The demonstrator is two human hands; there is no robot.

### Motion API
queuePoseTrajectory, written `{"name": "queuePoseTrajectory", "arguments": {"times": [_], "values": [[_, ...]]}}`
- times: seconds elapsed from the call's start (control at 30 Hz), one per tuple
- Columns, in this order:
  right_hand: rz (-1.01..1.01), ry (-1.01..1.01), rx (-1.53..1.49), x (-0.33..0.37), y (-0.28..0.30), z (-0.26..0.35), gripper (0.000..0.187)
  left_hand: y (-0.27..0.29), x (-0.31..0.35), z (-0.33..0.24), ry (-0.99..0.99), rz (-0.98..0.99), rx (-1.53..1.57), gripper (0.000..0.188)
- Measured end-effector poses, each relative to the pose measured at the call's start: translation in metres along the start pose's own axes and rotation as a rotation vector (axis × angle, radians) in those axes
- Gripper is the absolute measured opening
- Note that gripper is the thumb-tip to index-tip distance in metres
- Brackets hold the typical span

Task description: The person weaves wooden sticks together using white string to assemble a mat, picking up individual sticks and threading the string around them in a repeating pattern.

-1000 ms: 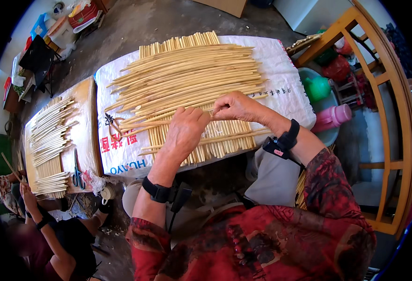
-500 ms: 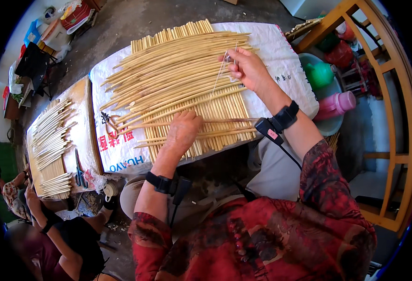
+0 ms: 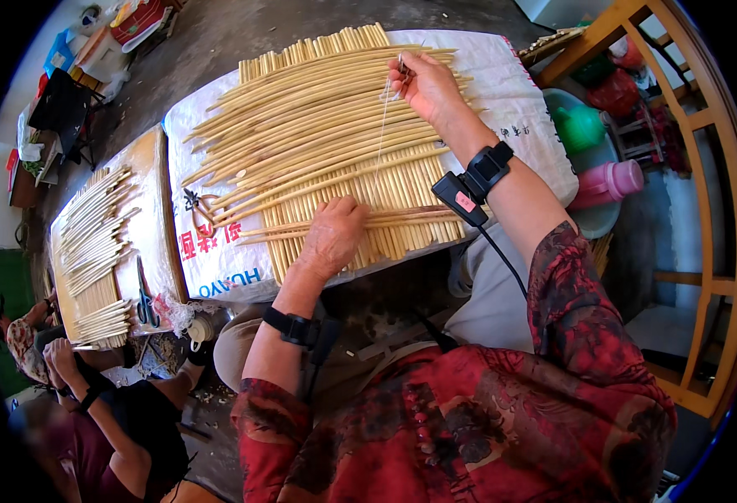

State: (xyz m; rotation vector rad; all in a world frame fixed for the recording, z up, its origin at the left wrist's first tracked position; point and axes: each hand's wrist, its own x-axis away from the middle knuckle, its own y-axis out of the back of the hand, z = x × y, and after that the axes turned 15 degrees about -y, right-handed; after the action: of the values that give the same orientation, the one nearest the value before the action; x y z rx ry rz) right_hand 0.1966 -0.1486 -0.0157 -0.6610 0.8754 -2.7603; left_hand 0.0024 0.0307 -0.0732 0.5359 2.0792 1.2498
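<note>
A mat of pale straw-coloured sticks point(image 3: 410, 172) lies on the table, with long thin sticks point(image 3: 318, 126) stacked crosswise over it. My left hand point(image 3: 335, 235) is closed over a few of the long crosswise sticks near the mat's front edge, its fingertips hidden underneath. Above the far right of the stack, my right hand point(image 3: 425, 86) pinches a white thread point(image 3: 383, 126) that runs taut down to the mat. Something small and shiny shows at those fingers, too small to name. Scissors point(image 3: 201, 205) with dark handles lie left of the stack.
White sacking point(image 3: 519, 168) covers my table. At left, a second table point(image 3: 152, 201) bears more sticks and dark scissors point(image 3: 145, 302), with a seated person point(image 3: 108, 436) beside it. A basin point(image 3: 599, 220) with a pink jug point(image 3: 612, 180) and a wooden frame point(image 3: 695, 251) stand at right.
My right hand has moved up and slightly left, drawing the thread along. My left hand stays on the sticks. The long sticks under it now lie closer together.
</note>
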Motion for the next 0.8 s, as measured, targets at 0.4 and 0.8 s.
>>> {"name": "queuePoseTrajectory", "arguments": {"times": [0.4,0.8], "values": [[0.031,-0.04,0.059,0.004,0.0,-0.013,0.011,-0.005,0.008,-0.013,0.036,-0.013,-0.244,0.029],[0.059,0.002,-0.006,0.015,0.0,-0.018,0.01,-0.038,-0.006,-0.065,0.235,0.043,-0.176,0.065]]}}
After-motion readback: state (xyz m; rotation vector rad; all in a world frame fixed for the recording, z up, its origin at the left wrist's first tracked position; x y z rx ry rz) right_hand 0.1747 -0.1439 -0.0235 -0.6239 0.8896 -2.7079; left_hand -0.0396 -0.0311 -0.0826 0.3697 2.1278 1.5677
